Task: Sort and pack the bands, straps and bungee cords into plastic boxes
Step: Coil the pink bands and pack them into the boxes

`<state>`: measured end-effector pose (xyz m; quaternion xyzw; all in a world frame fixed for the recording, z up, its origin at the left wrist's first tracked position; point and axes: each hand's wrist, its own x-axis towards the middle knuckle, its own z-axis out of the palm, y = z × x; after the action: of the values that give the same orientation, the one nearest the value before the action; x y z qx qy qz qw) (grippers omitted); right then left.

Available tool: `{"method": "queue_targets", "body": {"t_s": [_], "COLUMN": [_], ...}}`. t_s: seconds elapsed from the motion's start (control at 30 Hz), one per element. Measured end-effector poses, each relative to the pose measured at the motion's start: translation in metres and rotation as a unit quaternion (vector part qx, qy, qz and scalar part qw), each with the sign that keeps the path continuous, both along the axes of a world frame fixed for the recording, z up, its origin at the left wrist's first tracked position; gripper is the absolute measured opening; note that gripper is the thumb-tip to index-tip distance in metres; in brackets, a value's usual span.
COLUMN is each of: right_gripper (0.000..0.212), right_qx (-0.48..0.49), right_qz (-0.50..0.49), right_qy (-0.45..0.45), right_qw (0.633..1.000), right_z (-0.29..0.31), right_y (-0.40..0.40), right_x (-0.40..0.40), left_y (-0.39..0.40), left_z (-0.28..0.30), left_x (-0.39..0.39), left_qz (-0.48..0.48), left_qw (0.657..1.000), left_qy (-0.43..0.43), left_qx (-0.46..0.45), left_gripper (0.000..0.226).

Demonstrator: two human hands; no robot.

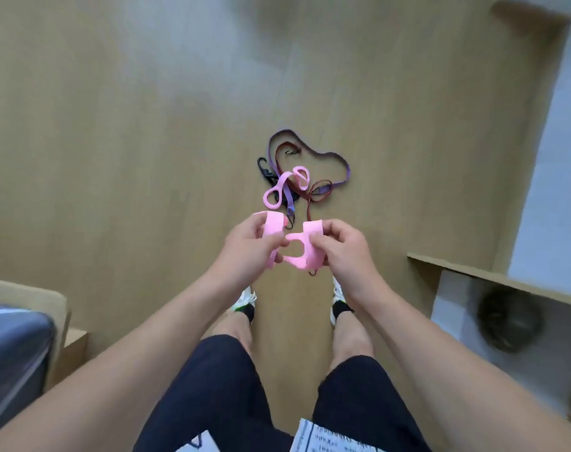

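Both my hands pinch the wide pink band [295, 252]: left hand [248, 246] & right hand [341, 252], above the floor [114, 125] w/ the cord pile [303, 177].

Both hands, the left hand [248, 246] and the right hand [342, 249], grip a wide pink elastic band [293, 252] between them. Beyond the grip a tangle of purple strap, pink loops and dark hooked bungee cords [297, 177] lies on the pale wooden floor [130, 141]. Below the grip stand two white sneakers [338, 298].

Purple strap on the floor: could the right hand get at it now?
Probably not at once: the right hand and left hand both grip the pink band. The purple strap lies uncovered beyond them.
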<state>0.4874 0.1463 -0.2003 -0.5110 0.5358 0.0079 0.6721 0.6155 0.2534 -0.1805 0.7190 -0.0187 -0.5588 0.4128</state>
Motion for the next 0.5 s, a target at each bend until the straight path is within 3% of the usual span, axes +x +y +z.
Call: {"method": "queue_targets", "body": {"t_s": [0.13,0.27,0.4,0.5], "right_gripper": [0.018,0.018,0.013,0.018], "right_qx": [-0.070,-0.122,-0.210,-0.249], "right_qz": [-0.070,-0.122,-0.171,-0.205], "right_qy": [-0.064,-0.128,-0.127,-0.125], "right_qw": [0.993,0.977,0.954,0.938], "right_z": [0.125,0.225,0.299,0.329], "right_y": [-0.004,0.002,0.006,0.016], "right_x": [0.004,-0.002,-0.031,-0.072], "left_y": [-0.021,-0.045,-0.072,-0.089], "left_z": [0.106,0.185,0.251,0.282], "left_x": [0.017,0.020,-0.007,-0.046], "left_qz": [-0.083,-0.166,-0.228,-0.268], "left_qw": [0.993,0.976,0.958,0.945], "left_qy": [-0.049,-0.085,-0.032,0.001], "left_qx": [-0.069,-0.114,-0.169,-0.186], "left_gripper": [0.057,0.015,0.047,0.056]}}
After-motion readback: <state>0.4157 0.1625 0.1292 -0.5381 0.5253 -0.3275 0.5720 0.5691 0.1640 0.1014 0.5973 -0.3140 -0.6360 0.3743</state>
